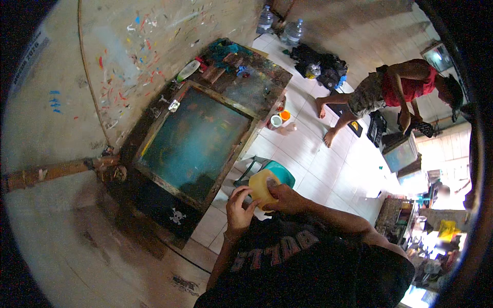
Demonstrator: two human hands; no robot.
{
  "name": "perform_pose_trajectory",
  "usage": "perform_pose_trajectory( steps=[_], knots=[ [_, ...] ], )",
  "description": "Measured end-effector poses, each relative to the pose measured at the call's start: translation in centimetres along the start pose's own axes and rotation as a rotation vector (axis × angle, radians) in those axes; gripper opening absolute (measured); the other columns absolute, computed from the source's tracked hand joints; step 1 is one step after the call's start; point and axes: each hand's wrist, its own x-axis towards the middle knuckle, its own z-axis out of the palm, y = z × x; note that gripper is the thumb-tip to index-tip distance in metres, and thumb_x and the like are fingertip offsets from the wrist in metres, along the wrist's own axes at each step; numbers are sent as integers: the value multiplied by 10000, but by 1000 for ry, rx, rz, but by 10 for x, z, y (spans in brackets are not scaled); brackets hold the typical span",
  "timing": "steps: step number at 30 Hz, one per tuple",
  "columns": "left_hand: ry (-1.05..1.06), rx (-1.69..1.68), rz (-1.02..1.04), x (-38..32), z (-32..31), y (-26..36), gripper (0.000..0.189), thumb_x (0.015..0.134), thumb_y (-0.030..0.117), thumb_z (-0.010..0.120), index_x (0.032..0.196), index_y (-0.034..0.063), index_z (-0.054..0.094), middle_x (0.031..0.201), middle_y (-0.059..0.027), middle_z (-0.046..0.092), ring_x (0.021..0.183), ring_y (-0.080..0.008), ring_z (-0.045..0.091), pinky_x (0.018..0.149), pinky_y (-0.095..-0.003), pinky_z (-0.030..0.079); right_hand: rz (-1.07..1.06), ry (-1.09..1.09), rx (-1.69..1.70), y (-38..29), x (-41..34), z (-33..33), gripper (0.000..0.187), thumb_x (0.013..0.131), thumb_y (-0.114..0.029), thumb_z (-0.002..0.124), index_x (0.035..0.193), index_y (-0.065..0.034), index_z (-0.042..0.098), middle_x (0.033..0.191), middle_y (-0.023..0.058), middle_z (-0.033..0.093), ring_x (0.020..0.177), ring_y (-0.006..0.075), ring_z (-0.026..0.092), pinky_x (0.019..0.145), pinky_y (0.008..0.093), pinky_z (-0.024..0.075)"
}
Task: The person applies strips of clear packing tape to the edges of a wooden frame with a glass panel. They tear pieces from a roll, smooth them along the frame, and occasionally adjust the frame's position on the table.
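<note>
A wide roll of yellowish clear packing tape (259, 185) is between my hands in front of my chest. My right hand (288, 198) grips it from the right, with fingers at the core. At the roll's left side, my left hand (238, 211) has its fingertips and thumb on the tape. Beyond my hands, a framed printing screen (196, 138) with teal, ink-stained mesh lies on a dark worktable (250, 90). A metal clamp (174, 105) sits at the frame's far left edge. Black fabric with a white skull-and-crossbones print (178, 216) shows at the frame's near end.
A teal plastic stool (281, 173) stands below the tape. White cup (275, 121) and orange cup (284, 115) are by the table's right side. A barefoot person (385, 88) bends over at the right. Dark cloths (319, 63) and water bottles (294, 32) lie farther back.
</note>
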Motion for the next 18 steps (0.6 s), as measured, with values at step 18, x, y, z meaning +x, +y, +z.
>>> perform_pose_trajectory(
  steps=[18],
  knots=[
    [247,-119,-7,-25,-29,-32,332,801,179,803,1037,2,651,1057,-169,656,982,-327,649,826,-391,520,-59,-76,219,-58,23,19,427,1068,-350,429,1327,-16,486,1197,113,619,1058,218,603,951,361,492]
  ],
)
